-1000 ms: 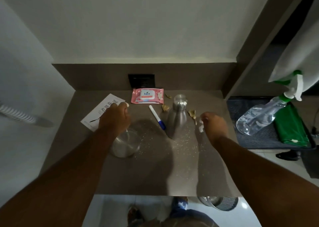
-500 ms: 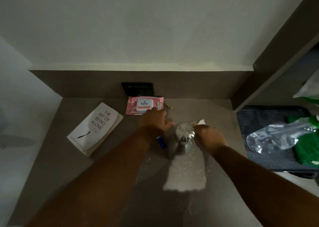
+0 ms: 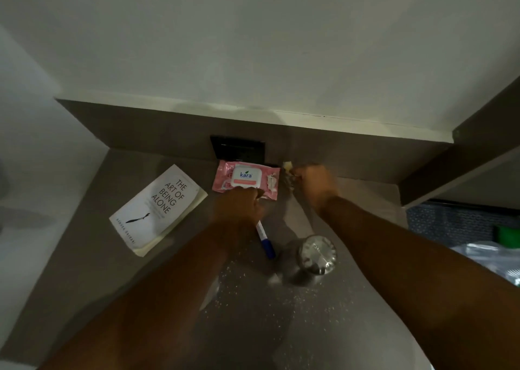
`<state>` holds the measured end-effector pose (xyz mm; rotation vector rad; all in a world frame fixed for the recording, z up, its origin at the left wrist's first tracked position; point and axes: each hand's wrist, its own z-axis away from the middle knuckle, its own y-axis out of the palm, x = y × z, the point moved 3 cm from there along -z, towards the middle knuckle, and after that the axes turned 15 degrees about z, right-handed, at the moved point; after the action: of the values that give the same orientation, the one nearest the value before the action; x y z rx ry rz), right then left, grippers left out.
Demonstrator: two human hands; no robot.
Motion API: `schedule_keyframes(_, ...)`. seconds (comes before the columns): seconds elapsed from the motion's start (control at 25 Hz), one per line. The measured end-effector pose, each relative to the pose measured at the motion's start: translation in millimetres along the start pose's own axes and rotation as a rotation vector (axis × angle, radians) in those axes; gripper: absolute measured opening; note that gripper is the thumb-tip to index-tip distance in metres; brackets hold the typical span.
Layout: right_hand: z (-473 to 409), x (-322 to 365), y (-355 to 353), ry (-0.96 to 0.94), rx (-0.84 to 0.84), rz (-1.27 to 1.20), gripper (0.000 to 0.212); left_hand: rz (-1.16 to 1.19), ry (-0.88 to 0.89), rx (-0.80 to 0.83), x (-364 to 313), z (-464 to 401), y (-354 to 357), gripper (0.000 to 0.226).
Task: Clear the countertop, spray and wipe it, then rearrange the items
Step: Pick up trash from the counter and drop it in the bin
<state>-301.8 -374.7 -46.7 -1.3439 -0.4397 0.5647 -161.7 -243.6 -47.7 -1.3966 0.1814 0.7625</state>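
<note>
Grey stone countertop [image 3: 168, 279] fills a corner under a pale wall, with a dark backsplash along the far edge and a black socket plate [image 3: 237, 151] set into it at about 12 o'clock. White crumbs are scattered over the near part of the surface.

At 10 o'clock from the centre lies a white book [image 3: 159, 209], flat and turned at an angle, its cover title reading "The Art of Being Alone". Just below the socket plate sits a pink wipes pack [image 3: 246, 179], flat on the counter. The left hand [image 3: 239, 208] rests at the pack's near edge, fingers curled and touching it; whether it actually grips the pack cannot be told. A white pen with a blue cap [image 3: 265, 241] lies just behind that hand, partly under the wrist, pointing toward 5 o'clock.

The right hand [image 3: 313, 185] reaches to the back of the counter at 1 o'clock, closed around small pale scraps [image 3: 287, 166] that stick out past the knuckles beside the pack's right end.

A steel bottle [image 3: 316, 254] stands upright near the centre, seen from above, between the two forearms and close to the pen's cap.

At 3 o'clock, beyond the counter's side, a dark mat [image 3: 450, 223] holds a green object [image 3: 508, 236] and something clear and crinkled.
</note>
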Motion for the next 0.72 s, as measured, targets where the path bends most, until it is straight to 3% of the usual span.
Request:
schedule_keyframes(0.12,-13.8,19.2,14.0,-0.061,0.083,0.113,0.023,-0.062,-0.102,-0.028,15.6,2.8,-22.4,0.029)
schedule_keyframes(0.24,-14.5,21.7,23.4,-0.084,0.064,0.18,0.024,-0.09,-0.087,0.039,12.1,-11.8,-26.3,0.034)
schedule_keyframes(0.4,2.9,-7.6,19.9,-0.017,-0.01,0.091,0.023,-0.105,-0.054,0.084,-9.4,-44.8,-16.5,0.034)
schedule_keyframes(0.56,42.4,-33.8,22.4,0.083,-0.058,0.061,0.021,-0.076,0.095,0.056,-25.8,-63.9,-7.6,0.018)
schedule_keyframes(0.72,69.3,-44.2,32.9,0.169,-0.001,-0.014,0.02,-0.171,0.221,0.133,-23.6,-74.4,5.9,0.038)
